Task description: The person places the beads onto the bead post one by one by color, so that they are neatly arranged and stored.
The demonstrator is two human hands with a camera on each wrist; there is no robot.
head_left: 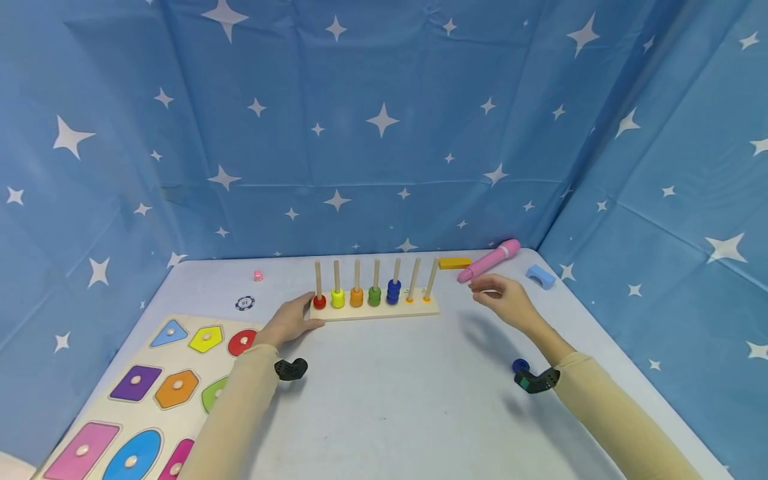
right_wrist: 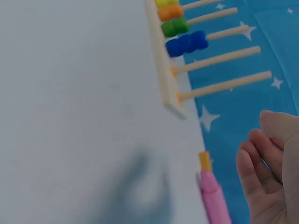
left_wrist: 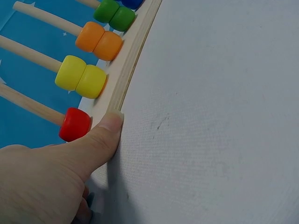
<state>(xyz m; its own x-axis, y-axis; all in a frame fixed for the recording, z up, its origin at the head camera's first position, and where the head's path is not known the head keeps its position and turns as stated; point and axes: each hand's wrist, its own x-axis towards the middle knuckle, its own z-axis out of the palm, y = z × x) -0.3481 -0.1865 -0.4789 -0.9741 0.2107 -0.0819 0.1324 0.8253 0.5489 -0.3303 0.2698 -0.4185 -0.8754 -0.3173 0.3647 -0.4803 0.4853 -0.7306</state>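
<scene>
Wooden rack (head_left: pixel 375 311) sits mid-table, and we steady its near-left corner with our left hand (head_left: pixel 292 322), thumb (left_wrist: pixel 106 128) pressed on the base edge. Five of its seven pegs carry beads, red (head_left: pixel 320 302) through blue (head_left: pixel 393 291); we judge the two rightmost pegs (head_left: pixel 423 278) still unfilled. Our right hand (head_left: pixel 503 299) hovers empty, fingers loosely curled, beside the rack near a pink pen (head_left: pixel 489 261). A shape puzzle (head_left: pixel 157 380) lies at left.
</scene>
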